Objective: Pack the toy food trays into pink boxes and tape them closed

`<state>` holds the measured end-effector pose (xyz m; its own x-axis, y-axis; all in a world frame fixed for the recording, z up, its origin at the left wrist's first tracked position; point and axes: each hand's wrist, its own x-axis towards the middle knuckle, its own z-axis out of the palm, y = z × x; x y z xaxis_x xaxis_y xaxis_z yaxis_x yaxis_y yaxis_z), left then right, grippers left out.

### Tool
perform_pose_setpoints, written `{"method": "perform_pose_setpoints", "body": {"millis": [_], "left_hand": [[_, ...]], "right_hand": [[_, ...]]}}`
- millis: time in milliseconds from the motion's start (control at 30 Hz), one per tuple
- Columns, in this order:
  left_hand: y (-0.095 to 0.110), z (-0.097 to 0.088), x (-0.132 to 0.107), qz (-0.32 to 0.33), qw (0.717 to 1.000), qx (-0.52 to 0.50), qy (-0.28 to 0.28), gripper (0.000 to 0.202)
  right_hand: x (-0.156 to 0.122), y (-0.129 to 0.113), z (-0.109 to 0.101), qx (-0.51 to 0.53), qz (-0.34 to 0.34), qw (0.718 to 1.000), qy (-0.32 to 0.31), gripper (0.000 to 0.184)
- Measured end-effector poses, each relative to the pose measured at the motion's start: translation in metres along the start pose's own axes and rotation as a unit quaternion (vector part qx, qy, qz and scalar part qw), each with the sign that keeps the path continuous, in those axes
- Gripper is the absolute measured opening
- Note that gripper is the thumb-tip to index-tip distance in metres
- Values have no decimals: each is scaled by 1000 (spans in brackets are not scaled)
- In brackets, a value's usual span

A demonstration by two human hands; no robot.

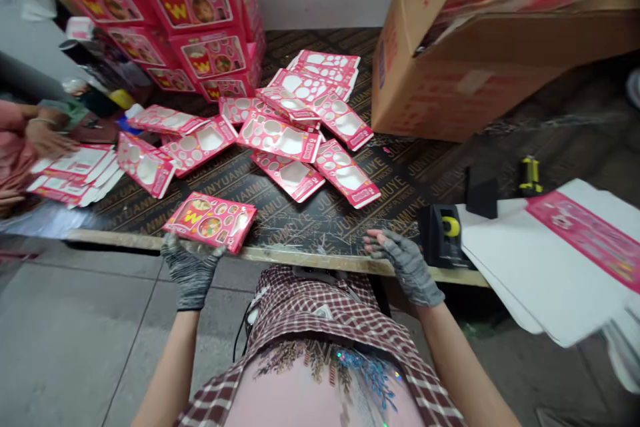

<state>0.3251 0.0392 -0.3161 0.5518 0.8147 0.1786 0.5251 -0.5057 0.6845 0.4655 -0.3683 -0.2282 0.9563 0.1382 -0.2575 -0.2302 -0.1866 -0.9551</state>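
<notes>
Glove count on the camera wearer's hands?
2. One on the left hand, at the near edge of the pink packaging; one on the right hand, beside the black tape dispenser. Neither glove is hidden.

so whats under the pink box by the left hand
Dark tabletop shows around the pink box, which lies at the front edge, the left hand touching its near side. Whatever lies directly beneath is covered, including any part of the hand under it.
</notes>
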Motion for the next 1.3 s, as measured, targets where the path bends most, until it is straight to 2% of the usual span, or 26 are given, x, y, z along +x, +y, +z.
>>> {"method": "perform_pose_setpoints", "body": {"millis": [33,67,167,233,333,400,500,600,667,733,800,867,933,1000,1067,1100,1133,1167,1233,1300], "left_hand": [[-1,1,0,78,995,57,-24,90],[0,4,2,129,986,88,-52,87],[6,20,9,177,971,104,-121,67],[14,34,13,166,972,112,-122,68],[25,50,17,117,981,120,-98,72],[30,56,18,85,987,112,-80,73],[36,58,17,30,995,83,-51,74],[49,55,12,20,998,58,28,78],[69,53,7,79,994,38,58,74],[98,51,4,186,982,-3,11,69],[134,49,4,306,944,-63,-105,71],[173,50,8,408,869,-110,-258,86],[209,54,9,471,761,-142,-423,110],[236,64,3,490,627,-173,-580,133],[250,79,-12,464,501,-207,-701,145],[251,88,-21,436,456,-222,-743,148],[250,97,-29,399,432,-241,-772,148],[245,104,-36,358,425,-262,-789,148],[234,115,-43,305,435,-297,-793,147],[227,118,-37,296,463,-320,-772,148]], "right_hand": [[8,1,-1,-35,-40,998,19,47],[18,2,-2,-77,-88,992,39,45],[56,11,-2,-221,-217,946,94,46],[82,20,3,-315,-248,908,122,56],[111,31,14,-434,-234,860,134,72],[122,32,21,-479,-223,839,127,69],[128,25,22,-512,-218,825,99,54],[118,14,11,-508,-268,814,87,51],[104,9,0,-484,-331,804,98,50],[86,2,-10,-455,-390,795,97,45],[65,-9,-17,-426,-447,784,65,39],[45,-25,-18,-386,-518,763,-1,33],[28,-43,-16,-327,-582,742,-69,29],[16,-58,-11,-267,-604,744,-104,27],[12,-67,-7,-242,-598,756,-106,27],[12,-69,-6,-245,-594,760,-100,28],[13,-70,-6,-251,-592,760,-95,30],[15,-72,-7,-254,-590,760,-98,33],[19,-83,-13,-241,-570,772,-144,36],[22,-112,-25,-219,-529,793,-210,47]]}}
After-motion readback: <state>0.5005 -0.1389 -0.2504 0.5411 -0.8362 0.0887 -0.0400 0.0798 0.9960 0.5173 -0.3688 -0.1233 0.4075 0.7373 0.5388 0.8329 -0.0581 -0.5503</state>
